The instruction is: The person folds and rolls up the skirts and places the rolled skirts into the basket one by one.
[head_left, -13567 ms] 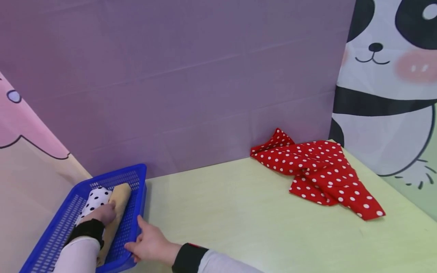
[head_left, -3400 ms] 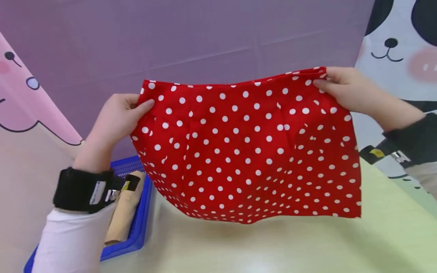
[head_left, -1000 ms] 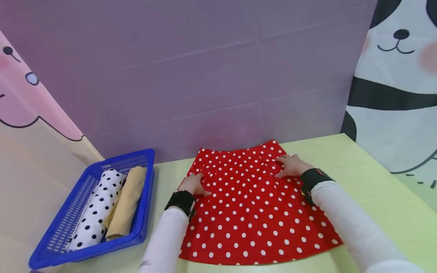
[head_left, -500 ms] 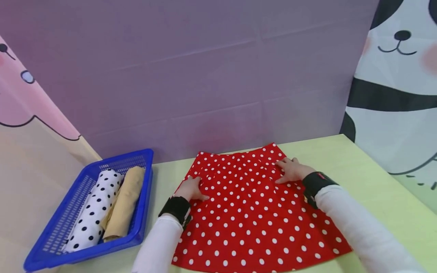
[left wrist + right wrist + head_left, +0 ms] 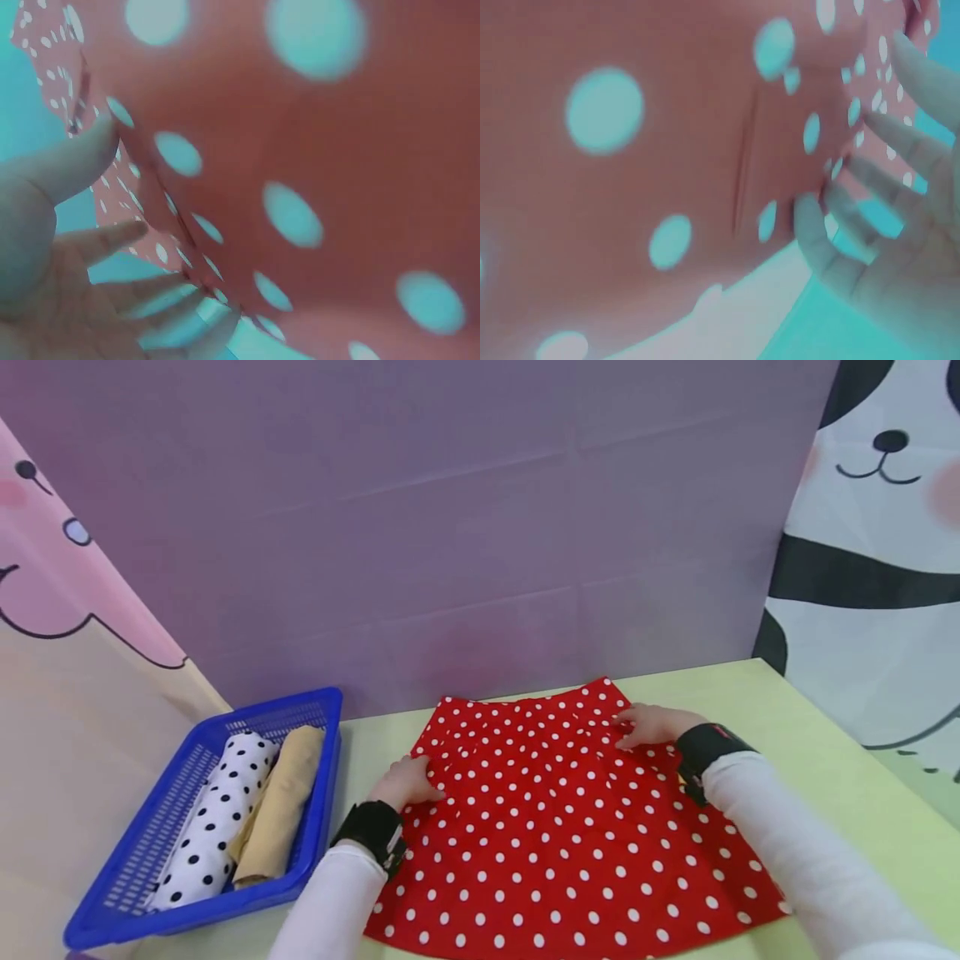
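A red skirt with white polka dots lies spread on the table, its narrow waist by the back wall and its wide hem toward me. At its left edge is my left hand, fingers reaching onto the fabric. My right hand touches the opposite edge, a little farther back. In the left wrist view the left fingers are spread and extended along the cloth's edge. The right wrist view shows the right fingers loosely bent against the fabric, pinching nothing visible. The near hem runs partly out of the head view.
At the left stands a blue plastic basket. Inside lie a rolled white cloth with black dots and a rolled tan cloth. A purple wall borders the table's back edge.
Earlier the skirt lay crumpled at the right, then hung between both hands; now it is spread flat. In the last second its hem slid slightly toward me, and the hands moved outward.
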The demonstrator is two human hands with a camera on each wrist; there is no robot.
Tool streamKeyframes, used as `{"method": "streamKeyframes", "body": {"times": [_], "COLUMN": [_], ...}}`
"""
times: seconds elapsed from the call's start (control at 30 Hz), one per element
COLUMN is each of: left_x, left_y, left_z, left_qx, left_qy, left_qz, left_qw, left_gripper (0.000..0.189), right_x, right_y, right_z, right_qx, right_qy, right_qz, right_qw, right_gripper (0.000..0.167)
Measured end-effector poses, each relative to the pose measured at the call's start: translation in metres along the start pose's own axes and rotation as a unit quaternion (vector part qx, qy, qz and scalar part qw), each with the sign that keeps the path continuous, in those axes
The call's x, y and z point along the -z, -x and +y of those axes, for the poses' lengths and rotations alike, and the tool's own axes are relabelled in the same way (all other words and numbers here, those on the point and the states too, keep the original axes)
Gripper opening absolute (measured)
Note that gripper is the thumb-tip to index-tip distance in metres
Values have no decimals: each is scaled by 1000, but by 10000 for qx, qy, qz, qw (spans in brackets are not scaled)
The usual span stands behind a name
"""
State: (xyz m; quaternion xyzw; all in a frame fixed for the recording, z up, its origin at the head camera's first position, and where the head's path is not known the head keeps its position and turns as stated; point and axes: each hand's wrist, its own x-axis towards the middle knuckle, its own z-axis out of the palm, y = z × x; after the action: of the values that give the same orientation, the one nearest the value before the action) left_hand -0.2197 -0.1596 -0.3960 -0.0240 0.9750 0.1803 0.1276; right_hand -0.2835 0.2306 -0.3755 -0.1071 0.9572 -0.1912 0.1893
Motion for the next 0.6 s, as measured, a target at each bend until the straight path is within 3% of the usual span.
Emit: {"method": "streamKeyframes", "body": {"times": [0.13,0.33,0.5,0.6], "left_x": [5,8,8,8], "left_y": [8,17,17,16], "left_z": [-15,-28,-34,-36], "left_qx": [366,921,1241,1423], "left_qy": [-142,-159,330,667], "left_qz": [63,0,-260,-306], "left_qw": [9992,9956,9914,9871], "left_gripper": [69,55,53,55], "right_x": [4,2,3,7], "right_y": [-3,-9,-13,-15], "right_z": [11,18,20,18], "right_qx": [137,154,18,84], "right_qy": [-353,-690,-933,-660], "right_qz": [118,113,-2,-54], "right_qw": [9992,9974,9956,9978], "right_gripper": [55,51,51,49]}}
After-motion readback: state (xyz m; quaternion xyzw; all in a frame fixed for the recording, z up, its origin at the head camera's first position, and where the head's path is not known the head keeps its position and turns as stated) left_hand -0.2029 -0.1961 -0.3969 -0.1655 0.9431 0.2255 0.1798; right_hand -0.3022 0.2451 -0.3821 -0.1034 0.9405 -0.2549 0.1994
